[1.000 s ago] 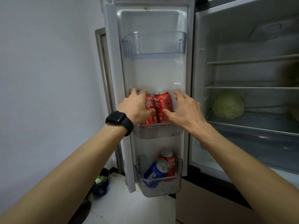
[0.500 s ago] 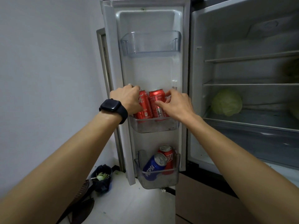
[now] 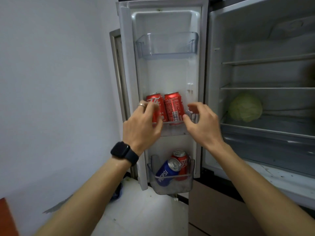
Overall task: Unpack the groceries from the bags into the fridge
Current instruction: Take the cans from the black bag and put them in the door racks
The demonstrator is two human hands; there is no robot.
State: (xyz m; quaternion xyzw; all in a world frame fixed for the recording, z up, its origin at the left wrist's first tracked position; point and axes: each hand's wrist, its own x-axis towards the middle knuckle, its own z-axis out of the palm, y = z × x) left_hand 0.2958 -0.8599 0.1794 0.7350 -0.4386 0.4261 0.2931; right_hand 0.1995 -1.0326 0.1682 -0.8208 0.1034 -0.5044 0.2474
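While both hands hover at the fridge door [image 3: 168, 74], the left red can [image 3: 161, 108] and right red can [image 3: 173, 107] stand upright, touching side by side, in the middle door shelf [image 3: 175, 124]. Left hand [image 3: 141, 128] sits just in front of the left can, fingers [image 3: 150, 106] loosely curled over its face. It's too blurred to call whether they grip it or only brush it. Right hand [image 3: 202, 125] is just right of the other can, fingers [image 3: 194, 106] curled and slightly spread, holding nothing, thumb near the can's lower edge.

Looks like the placing step is wrapping up here, cans settled! Next move calls for clearing both hands without nudging them, then going for more groceries.

Below, a blue can [image 3: 166, 172] leans against another red can [image 3: 183, 163] in the bottom bin [image 3: 172, 186]. Far right, a cabbage [image 3: 245, 107] rests on a fridge shelf.
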